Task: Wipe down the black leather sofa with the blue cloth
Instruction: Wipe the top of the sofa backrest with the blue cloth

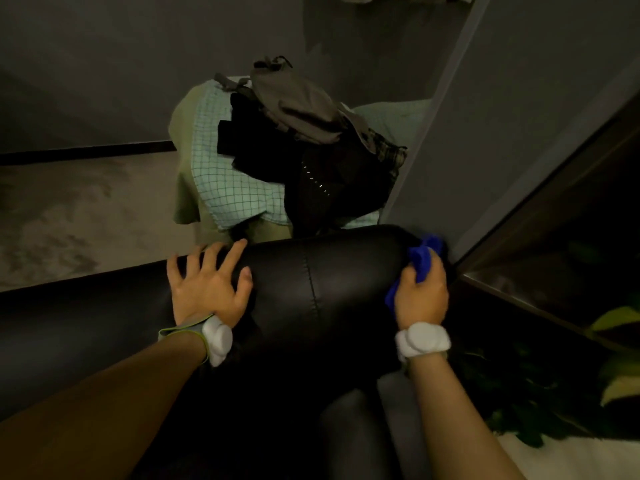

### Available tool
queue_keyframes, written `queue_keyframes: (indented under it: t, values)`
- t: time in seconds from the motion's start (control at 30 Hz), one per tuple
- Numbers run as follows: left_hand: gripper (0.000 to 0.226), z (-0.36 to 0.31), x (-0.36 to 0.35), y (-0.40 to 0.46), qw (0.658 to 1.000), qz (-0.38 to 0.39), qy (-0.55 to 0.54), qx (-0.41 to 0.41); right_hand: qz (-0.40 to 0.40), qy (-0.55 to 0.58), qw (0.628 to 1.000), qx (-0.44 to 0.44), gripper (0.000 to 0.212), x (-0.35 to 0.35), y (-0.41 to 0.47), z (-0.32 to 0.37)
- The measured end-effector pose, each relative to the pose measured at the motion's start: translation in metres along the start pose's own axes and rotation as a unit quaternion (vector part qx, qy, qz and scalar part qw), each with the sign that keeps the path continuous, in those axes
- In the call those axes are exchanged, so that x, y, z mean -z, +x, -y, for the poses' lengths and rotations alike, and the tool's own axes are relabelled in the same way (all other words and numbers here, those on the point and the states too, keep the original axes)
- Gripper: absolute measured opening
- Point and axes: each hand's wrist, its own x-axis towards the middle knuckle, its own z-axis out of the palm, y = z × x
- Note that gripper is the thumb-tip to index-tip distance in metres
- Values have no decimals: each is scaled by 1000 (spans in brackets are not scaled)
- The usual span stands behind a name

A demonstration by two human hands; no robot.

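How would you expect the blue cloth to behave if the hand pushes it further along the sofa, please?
The blue cloth looks bunched and folded in the right hand, so it is probably floppy and will crumple rather than slide flat. The black leather sofa looks smooth and glossy, so the cloth should likely glide easily. It seems light.

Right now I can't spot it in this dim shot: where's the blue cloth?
In the head view, right of centre: the blue cloth is held by the right hand against the far right end of the black sofa.
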Motion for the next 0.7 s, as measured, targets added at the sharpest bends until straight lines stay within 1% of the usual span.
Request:
queue_keyframes:
  t: [0.03, 0.07, 0.1, 0.17, 0.2, 0.23, 0.27, 0.3, 0.33, 0.4, 0.43, 0.5, 0.53, 0.57, 0.6, 0.67, 0.7]
  values:
    - [52, 0, 0, -1, 1000, -1, 1, -1, 9, -45, 998, 35, 52, -7, -12, 6]
    - [52, 0, 0, -2, 1000, -2, 2, -1, 31, -106, 989, 103, 57, -15, -29, 13]
    - [52, -1, 0, -1, 1000, -2, 3, 0, 59, -156, 969, 183, 60, -25, -48, 20]
    - [52, -1, 0, -3, 1000, 1, 3, -2, 124, -191, 919, 321, 64, -38, -83, 27]
    - [52, -1, 1, -2, 1000, -3, 0, -3, 145, -192, 899, 366, 65, -41, -90, 26]
    - [52, -1, 1, -2, 1000, -8, -1, -4, 158, -185, 888, 389, 66, -41, -86, 23]
    - [52, -1, 1, -2, 1000, -13, 0, -4, 162, -175, 890, 388, 68, -36, -77, 18]
    - [52, -2, 1, -1, 1000, -18, 0, -5, 149, -164, 904, 366, 68, -30, -66, 10]
    - [52, -2, 0, -1, 1000, -22, -1, -7, 124, -144, 927, 324, 67, -23, -56, 1]
    - [51, 0, -1, -2, 1000, -26, -3, -5, 71, -69, 969, 227, 62, -10, -40, -17]
    - [51, 1, -3, -2, 1000, -25, -3, -7, 42, -23, 981, 187, 59, -6, -35, -25]
    - [51, 3, -5, 0, 1000, -22, -2, -14, -13, 59, 989, 132, 51, -9, -32, -40]
    - [51, 4, -7, 1, 1000, -22, -1, -18, -50, 111, 988, 98, 46, -12, -33, -47]
    - [50, 5, -9, 2, 1000, -22, -2, -17, -92, 176, 979, 43, 41, -16, -35, -54]
    - [50, 6, -11, 3, 1000, -25, 1, -16, -141, 246, 958, -35, 38, -18, -38, -60]
    - [49, 7, -15, 1, 999, -37, 9, -11, -216, 353, 885, -213, 28, -26, -47, -79]
    - [49, 7, -16, 1, 999, -41, 10, -10, -228, 375, 851, -288, 24, -32, -55, -92]
